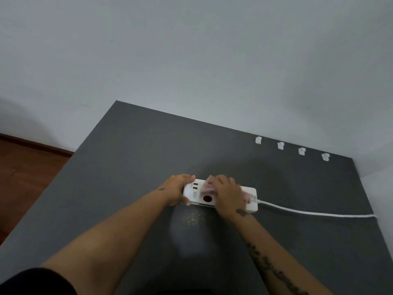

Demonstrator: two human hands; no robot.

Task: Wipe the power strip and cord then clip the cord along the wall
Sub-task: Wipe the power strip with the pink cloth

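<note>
A white power strip (196, 193) with a red switch and two USB ports lies flat on the dark grey table (127, 167). My left hand (177, 189) grips its left end, thumb at the front, fingers over the back edge. My right hand (228, 195) presses a pale pink cloth (207, 186) onto the strip's top, covering its middle. A white cord (308, 212) runs from the strip's right end to the table's right edge. Several white cord clips (280, 145) sit in a row near the table's back right edge.
A pale wall (191, 60) rises behind the table. Wooden floor (25, 167) shows at the left. A patch of fine crumbs or dust (192, 218) lies on the table just in front of the strip.
</note>
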